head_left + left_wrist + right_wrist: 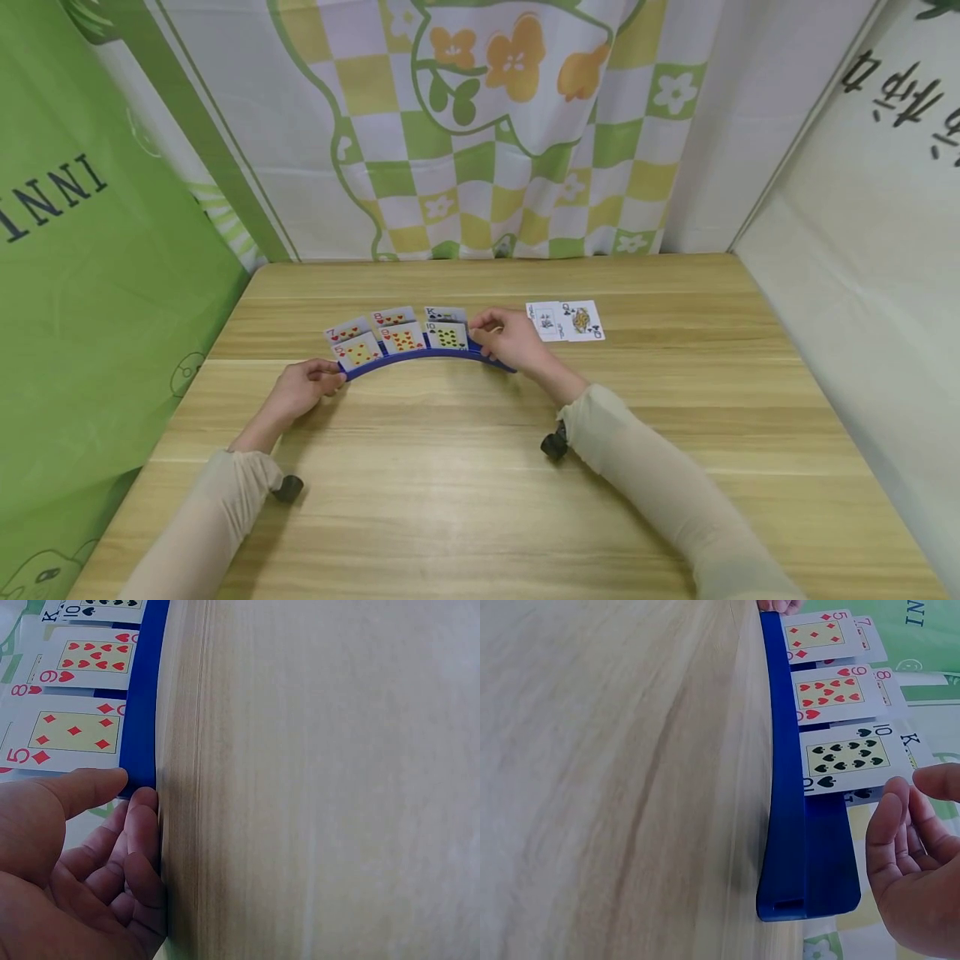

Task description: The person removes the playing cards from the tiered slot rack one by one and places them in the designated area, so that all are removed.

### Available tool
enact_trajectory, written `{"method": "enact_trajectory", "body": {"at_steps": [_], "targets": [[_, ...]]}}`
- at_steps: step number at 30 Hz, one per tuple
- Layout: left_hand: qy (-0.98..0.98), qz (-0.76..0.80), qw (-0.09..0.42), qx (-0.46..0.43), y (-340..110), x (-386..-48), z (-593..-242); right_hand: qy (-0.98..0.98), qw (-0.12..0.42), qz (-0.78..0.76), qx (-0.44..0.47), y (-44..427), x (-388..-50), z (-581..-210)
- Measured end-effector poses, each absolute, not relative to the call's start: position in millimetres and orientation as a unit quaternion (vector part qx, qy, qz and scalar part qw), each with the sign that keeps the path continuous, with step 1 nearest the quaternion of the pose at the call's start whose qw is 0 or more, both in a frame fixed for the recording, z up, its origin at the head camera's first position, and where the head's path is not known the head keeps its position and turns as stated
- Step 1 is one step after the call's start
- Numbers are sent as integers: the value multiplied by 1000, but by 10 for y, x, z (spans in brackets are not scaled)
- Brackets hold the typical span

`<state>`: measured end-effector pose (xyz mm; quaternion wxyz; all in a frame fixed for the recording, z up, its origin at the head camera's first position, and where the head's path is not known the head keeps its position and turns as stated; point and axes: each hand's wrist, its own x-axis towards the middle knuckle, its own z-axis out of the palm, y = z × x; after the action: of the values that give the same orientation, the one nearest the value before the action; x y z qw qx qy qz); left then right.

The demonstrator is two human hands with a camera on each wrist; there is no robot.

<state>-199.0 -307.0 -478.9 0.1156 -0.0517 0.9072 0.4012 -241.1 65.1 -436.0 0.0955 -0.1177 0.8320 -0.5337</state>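
Note:
Along a curved blue card holder (420, 354), playing cards stand in two rows. The five of diamonds (75, 731), nine of hearts (829, 694) and ten of spades (847, 757) form the front row. Behind them show a seven (347, 330), an eight (393, 317) and a king (446, 314). My left hand (303, 387) grips the holder's left end between thumb and fingers. At the ten of spades' outer upper corner, my right hand (512, 340) pinches with thumb and fingertips, close to the king; part of the king is hidden.
Right of the holder, a joker card (545, 321) and a queen of clubs (583, 321) lie face up on the wooden table (465, 483), side by side. A patterned cloth (480, 183) hangs behind the table, with a green cloth (97, 250) on the left.

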Motion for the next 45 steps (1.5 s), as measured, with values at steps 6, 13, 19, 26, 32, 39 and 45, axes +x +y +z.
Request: {"method": "enact_trajectory", "body": {"at_steps": [6, 13, 19, 26, 32, 39, 45], "targets": [[909, 397, 115, -51, -3071, -1994, -4797, 828, 90, -541, -117, 623, -2409, -4367], [911, 394, 116, -50, -3074, -1993, -4785, 831, 90, -535, -123, 599, -2410, -4388], [910, 395, 116, -51, -3072, -1991, -4781, 838, 97, -521, -127, 586, -2411, -4388], [909, 396, 119, -56, -3065, -1988, -4779, 849, 101, -504, -122, 574, -2416, -4382], [907, 399, 121, -55, -3062, -1987, -4776, 853, 97, -497, -124, 572, -2427, -4372], [908, 396, 121, -54, -3062, -1991, -4784, 859, 86, -487, -135, 594, -2434, -4350], [910, 394, 119, -52, -3062, -1981, -4779, 862, 43, -483, -150, 621, -2449, -4337]]}}
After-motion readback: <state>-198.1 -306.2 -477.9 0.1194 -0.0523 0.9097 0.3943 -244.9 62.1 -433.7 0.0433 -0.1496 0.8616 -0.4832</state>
